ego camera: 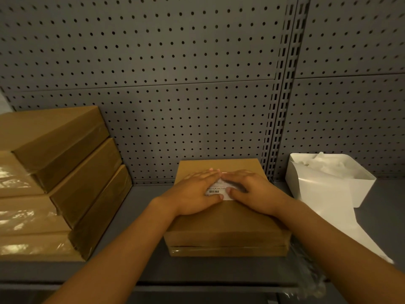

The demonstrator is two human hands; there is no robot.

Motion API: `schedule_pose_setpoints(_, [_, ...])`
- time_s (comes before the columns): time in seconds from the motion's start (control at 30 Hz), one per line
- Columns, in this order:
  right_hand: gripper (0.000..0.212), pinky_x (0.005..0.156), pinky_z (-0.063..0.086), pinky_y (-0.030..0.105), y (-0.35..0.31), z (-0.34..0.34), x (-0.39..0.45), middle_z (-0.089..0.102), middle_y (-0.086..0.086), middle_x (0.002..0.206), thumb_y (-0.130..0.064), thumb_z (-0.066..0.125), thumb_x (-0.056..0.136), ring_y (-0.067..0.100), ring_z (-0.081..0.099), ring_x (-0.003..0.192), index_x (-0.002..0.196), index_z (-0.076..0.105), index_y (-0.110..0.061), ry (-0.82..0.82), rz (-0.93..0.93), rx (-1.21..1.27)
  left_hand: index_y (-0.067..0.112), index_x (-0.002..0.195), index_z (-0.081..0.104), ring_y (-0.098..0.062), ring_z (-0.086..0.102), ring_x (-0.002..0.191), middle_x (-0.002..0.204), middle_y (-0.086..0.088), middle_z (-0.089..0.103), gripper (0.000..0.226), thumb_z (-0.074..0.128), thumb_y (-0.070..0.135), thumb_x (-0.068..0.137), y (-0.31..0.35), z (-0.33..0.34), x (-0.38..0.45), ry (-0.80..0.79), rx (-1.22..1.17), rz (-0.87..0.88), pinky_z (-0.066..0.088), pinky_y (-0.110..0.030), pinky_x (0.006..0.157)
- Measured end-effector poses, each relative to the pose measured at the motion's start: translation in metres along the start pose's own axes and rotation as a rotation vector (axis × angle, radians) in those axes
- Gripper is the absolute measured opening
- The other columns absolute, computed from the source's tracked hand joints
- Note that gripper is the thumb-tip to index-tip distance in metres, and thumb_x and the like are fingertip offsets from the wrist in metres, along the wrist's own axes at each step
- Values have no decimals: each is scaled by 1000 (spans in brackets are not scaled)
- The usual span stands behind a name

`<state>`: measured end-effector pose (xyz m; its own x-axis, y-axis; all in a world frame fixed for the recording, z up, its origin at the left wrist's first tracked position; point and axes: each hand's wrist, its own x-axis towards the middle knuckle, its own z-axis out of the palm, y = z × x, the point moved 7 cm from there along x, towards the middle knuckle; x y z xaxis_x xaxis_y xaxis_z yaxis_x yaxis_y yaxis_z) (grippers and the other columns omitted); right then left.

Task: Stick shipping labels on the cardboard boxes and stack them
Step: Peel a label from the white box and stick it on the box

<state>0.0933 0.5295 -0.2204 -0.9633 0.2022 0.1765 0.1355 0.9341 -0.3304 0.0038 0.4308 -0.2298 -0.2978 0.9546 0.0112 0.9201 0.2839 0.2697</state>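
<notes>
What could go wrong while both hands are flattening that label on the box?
The label is mostly hidden under the left hand and right hand, so a crease or crooked edge might go unnoticed. The box sits near the shelf's front edge; hard pressing could perhaps nudge it forward. The stack at left is stepped, not squared, so adding this box may leave it unsteady.

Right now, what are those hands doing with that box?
A person is pressing a white shipping label flat onto the top of a cardboard box on the grey shelf. The left hand and right hand both lie flat on it. A stack of boxes sits to the left, a white bin to the right.
</notes>
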Motion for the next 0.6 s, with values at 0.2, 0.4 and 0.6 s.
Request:
schedule_pose_setpoints(0.2, [55, 117, 20, 34, 6, 11, 9, 32, 1, 154, -36, 42, 98, 16, 28, 141, 148, 29, -18, -36, 80, -67, 23, 153, 4, -7, 0, 147, 161, 6, 1, 65, 26, 51, 99, -4, 10, 12, -29, 75, -88, 1, -30, 119])
schedule_pose_setpoints(0.4, [47, 108, 20, 18, -14, -8, -6, 40, 0, 149, -26, 45, 98, 14, 34, 137, 144, 37, -20, 8, 35, 5, 24, 152, 19, -11, 13, 146, 159, 3, 18, 55, 27, 43, 101, 8, 4, 1, 72, 91, -51, 11, -31, 118])
schedule_pose_setpoints(0.6, [46, 108, 36, 35, 7, -8, -20, 46, 3, 143, -44, 35, 98, 18, 43, 128, 138, 42, -21, 32, 178, -219, 16, 146, 34, -20, 37, 134, 150, -3, 38, 54, 27, 44, 100, 3, -10, -14, 205, 301, -222, 27, -35, 110])
